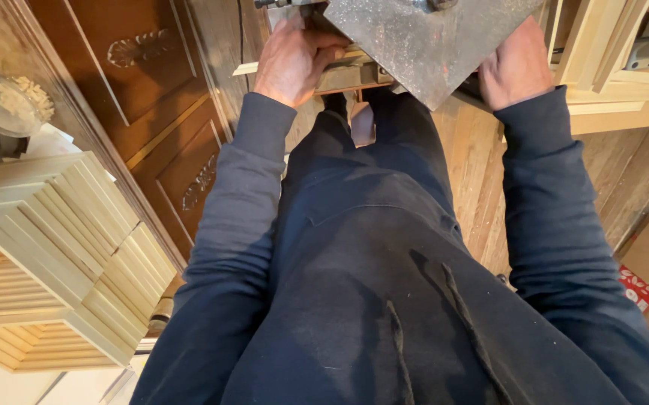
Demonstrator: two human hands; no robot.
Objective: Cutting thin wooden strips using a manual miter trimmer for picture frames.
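Head camera looks straight down the person's dark sweatshirt to both hands at the top edge. At about 11 o'clock the left hand (294, 60) curls its fingers over a pale wooden strip (339, 73) that runs under a grey metal plate (422, 41); how firmly it grips cannot be told, since the fingertips fold out of sight. At 1 o'clock the right hand (516, 67) lies against the plate's right edge, its fingers hidden beneath the metal, so its hold cannot be told either. The plate's pointed corner hangs at 12 o'clock, just above the legs. Open plank floor (474, 187) shows only in a narrow band between the sleeves and at 2 o'clock. A carved dark wood panel (152, 105) crowds 10 o'clock, stacked pale slatted frames (62, 255) fill 8 o'clock, and pale mouldings (609, 67) close 2 o'clock. The plate's upper part is cut off by the frame.
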